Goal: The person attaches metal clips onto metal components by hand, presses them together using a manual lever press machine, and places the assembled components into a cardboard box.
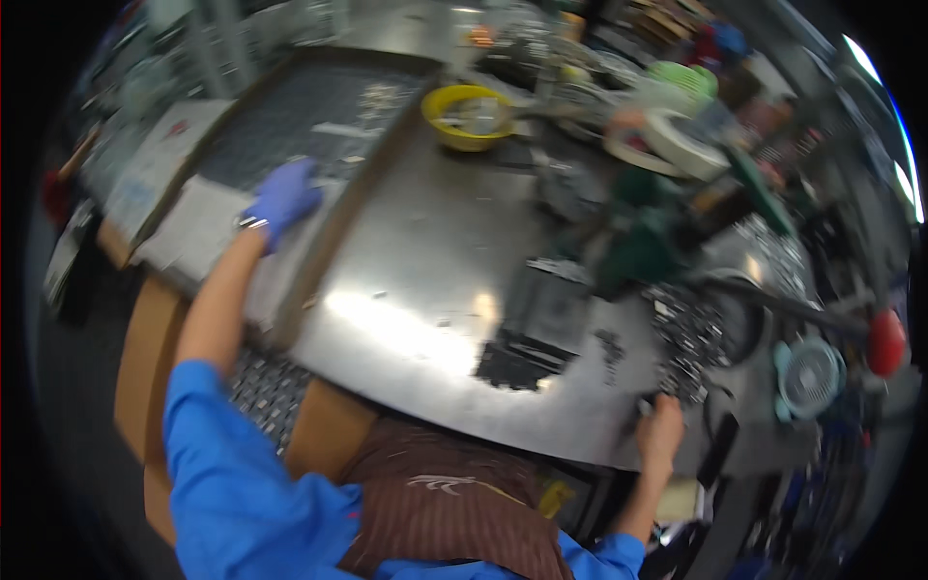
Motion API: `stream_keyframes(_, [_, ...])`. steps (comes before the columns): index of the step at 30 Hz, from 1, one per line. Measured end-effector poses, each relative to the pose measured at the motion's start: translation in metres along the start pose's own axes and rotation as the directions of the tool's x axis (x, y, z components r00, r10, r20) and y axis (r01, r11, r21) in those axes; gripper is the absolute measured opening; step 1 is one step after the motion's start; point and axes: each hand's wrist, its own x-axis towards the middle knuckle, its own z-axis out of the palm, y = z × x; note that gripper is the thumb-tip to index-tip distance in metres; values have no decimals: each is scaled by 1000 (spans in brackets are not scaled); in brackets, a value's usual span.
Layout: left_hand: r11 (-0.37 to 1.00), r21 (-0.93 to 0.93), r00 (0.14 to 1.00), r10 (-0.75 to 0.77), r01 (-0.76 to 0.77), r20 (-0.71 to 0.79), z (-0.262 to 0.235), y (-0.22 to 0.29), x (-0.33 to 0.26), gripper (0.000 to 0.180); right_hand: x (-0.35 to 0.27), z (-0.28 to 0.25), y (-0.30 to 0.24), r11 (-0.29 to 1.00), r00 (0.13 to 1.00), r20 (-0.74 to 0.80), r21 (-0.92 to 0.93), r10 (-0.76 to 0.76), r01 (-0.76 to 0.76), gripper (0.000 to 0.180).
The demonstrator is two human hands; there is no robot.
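My left hand (282, 200), in a blue-purple glove, is over the shallow tray at the left, at the upper edge of a pale sheet (208, 227). Blur smears its fingers, so I cannot tell whether they hold anything. A pale strip (340, 130) and several small light pieces (382, 100) lie further up in the tray (333, 227). At the right, my bare right hand (659, 430) is closed beside a heap of small shiny metal parts (688, 333). What its fingers pinch is too small and blurred to name.
A green hand press (643, 237) with a red-knobbed lever (884, 343) stands on the metal table (425, 271). Dark flat pieces (527, 358) lie before it. Beyond are a yellow bowl (466, 135) and tape rolls (681, 145). A small fan (810, 377) is at the right, cardboard boxes (150, 372) lower left.
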Motion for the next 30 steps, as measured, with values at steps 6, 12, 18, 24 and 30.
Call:
stream_keyframes(6, [910,-328,966,-222,255,135,-9,-28,-14,34,4,0,-11,999,998,40,35,38,-40,12])
stream_keyframes(12, [927,-368,992,26,-70,-125,6,-61,-15,18,-2,-8,-9,996,999,-30,85,13,-10,6])
stream_keyframes(18, [917,-393,997,-76,71,2,15,-77,-30,18,1,-6,-13,879,991,-129,477,33,32,8])
stream_keyframes(24, [959,-144,912,178,-245,-368,1,-71,-42,25,2,-7,-25,707,991,6,701,132,-98,15])
stream_keyframes(30, [520,-850,984,-90,-85,-153,-12,94,-108,28,0,-7,-76,334,995,98,937,19,-98,20])
